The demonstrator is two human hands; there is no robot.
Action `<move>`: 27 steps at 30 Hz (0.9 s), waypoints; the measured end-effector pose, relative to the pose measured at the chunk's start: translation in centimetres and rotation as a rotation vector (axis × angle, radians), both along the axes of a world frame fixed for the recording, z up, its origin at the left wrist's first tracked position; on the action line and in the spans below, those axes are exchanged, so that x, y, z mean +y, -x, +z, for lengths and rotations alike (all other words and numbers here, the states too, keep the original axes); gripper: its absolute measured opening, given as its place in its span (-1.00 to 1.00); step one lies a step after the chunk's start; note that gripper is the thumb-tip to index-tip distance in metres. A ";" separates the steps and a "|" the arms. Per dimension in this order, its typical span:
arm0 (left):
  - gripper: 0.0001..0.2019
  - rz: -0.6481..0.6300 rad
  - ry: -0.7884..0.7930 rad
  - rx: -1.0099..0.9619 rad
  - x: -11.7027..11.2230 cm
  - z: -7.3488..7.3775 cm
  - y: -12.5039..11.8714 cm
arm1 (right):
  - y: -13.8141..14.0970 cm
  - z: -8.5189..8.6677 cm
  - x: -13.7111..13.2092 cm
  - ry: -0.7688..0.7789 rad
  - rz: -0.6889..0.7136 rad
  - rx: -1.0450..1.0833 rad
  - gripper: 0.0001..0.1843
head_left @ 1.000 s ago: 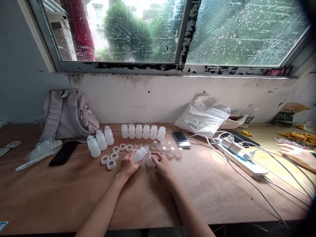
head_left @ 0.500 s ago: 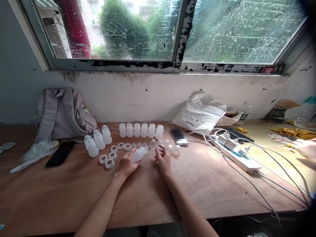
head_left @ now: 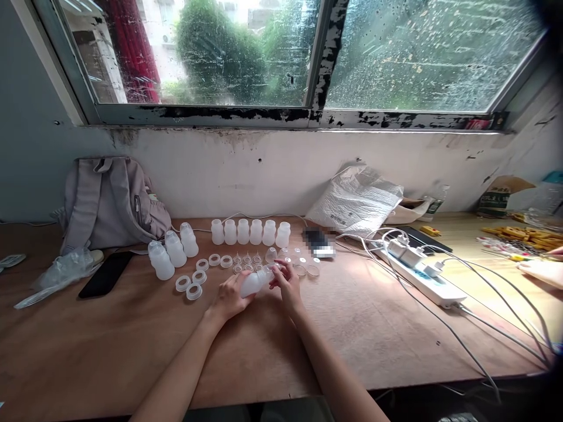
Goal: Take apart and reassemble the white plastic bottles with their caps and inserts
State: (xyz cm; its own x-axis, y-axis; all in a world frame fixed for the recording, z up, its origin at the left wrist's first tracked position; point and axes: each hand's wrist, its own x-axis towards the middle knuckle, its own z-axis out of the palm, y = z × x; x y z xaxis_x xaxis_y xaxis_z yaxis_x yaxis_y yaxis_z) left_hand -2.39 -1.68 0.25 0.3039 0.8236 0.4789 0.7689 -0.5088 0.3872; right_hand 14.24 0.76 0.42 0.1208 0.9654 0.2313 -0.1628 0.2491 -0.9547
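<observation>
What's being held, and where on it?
Left hand grips a frosted bottle by its body. The right hand is at the bottle's top end; its exact hold is too small to tell.

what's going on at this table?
A person holds a tilted, translucent bottle in the left hand, with the right hand at its upper end. Beyond, six bottles stand in a row; three more bottles stand to the left. Loose rings lie near the left hand.
</observation>
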 end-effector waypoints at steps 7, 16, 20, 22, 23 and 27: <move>-0.56 0.038 -0.002 -0.008 0.0 -0.1 0.1 | 0.4 0.0 -0.4 0.003 0.017 -0.056 -0.65; -0.56 -0.047 -0.007 0.010 -0.2 0.2 0.1 | 0.0 -0.1 -0.3 0.136 -0.038 0.046 -0.65; -0.53 -0.199 0.008 0.011 -0.5 0.9 0.1 | -0.9 0.4 0.2 0.302 -0.052 0.175 -0.50; -0.51 -0.263 0.018 0.018 -0.7 1.1 0.1 | -1.2 0.9 0.3 0.378 0.085 0.202 -0.46; -0.52 -0.277 0.021 0.025 -0.7 1.2 0.2 | -1.4 1.1 0.3 0.409 0.171 0.203 -0.44; -0.52 -0.277 0.022 0.053 -0.6 1.2 0.4 | -1.5 1.4 0.1 0.466 0.424 0.166 -0.43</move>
